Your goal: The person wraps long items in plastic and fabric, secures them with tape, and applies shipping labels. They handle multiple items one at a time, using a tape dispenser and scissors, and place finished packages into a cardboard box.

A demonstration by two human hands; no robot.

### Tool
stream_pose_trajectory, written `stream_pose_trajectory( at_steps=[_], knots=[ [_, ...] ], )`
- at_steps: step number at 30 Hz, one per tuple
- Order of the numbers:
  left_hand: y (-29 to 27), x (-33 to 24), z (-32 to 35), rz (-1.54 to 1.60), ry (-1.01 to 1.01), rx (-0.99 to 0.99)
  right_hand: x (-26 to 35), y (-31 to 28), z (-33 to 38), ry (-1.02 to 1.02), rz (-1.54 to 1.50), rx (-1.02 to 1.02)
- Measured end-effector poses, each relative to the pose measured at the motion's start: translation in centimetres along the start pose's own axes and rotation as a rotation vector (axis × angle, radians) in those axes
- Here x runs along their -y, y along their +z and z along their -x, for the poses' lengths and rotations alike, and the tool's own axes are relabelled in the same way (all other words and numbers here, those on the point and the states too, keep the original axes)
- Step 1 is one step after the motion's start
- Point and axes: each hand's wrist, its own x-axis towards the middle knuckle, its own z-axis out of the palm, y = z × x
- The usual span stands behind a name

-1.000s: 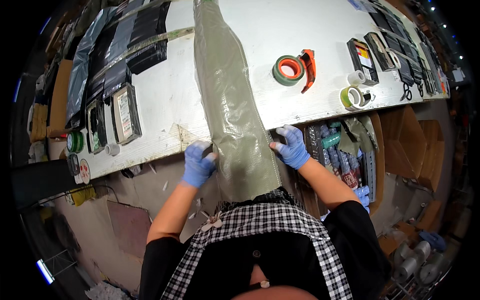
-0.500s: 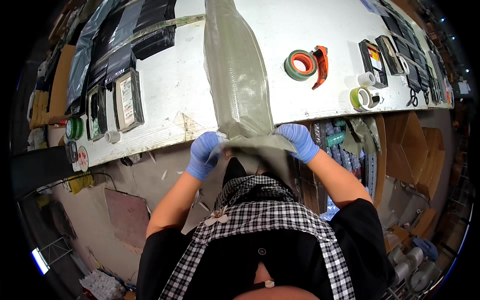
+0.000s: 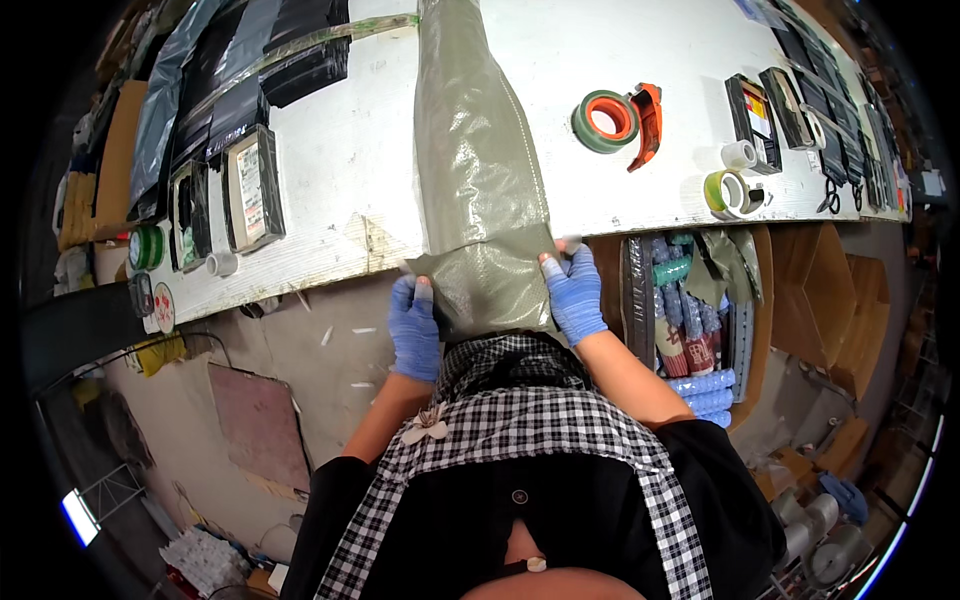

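Note:
A long olive-grey woven plastic sack (image 3: 475,150) lies lengthwise on the white table, and its near end hangs over the front edge toward me. A crease crosses it close to that edge. My left hand (image 3: 414,328), in a blue glove with bare-looking fingertips, is closed at the sack's left side. At the right side, my right hand (image 3: 577,293) in a matching glove pinches the sack's border, thumb on top. What the fingers behind the sack do is hidden.
An orange tape dispenser (image 3: 648,128) with a green roll (image 3: 604,122) lies right on the white table (image 3: 345,130). Tape rolls (image 3: 727,192), open boxes (image 3: 752,122) and scissors (image 3: 829,196) stand farther right. Black wrapped packages (image 3: 305,55) fill the far left. Bubble-wrapped items (image 3: 700,385) sit below the table.
The bunched, blurred near end of the sack now hangs spread and smooth. My hands have moved closer together; the left is lower, and both sit along its sides.

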Motion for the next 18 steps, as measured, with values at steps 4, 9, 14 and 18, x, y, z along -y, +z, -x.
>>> stream_pose_trajectory(
  at_steps=[4, 9, 14, 18],
  knots=[
    [0.8, -2.6, 0.2, -0.051, 0.066, -0.068, -0.5, -1.4, 0.5, -0.163, -0.17, -0.018],
    [-1.5, -2.7, 0.4, -0.236, 0.464, 0.028, 0.9, -3.6, 1.4, -0.503, -0.095, 0.15],
    [-2.3, -7.0, 1.4, -0.428, 0.072, 0.3, 4.4, -5.8, 2.4, -0.34, 0.09, 0.38],
    [-4.1, -7.3, 2.5, -0.888, 0.683, 0.292, 5.9, -7.3, 4.4, -0.603, 0.51, 0.274]
  ],
)
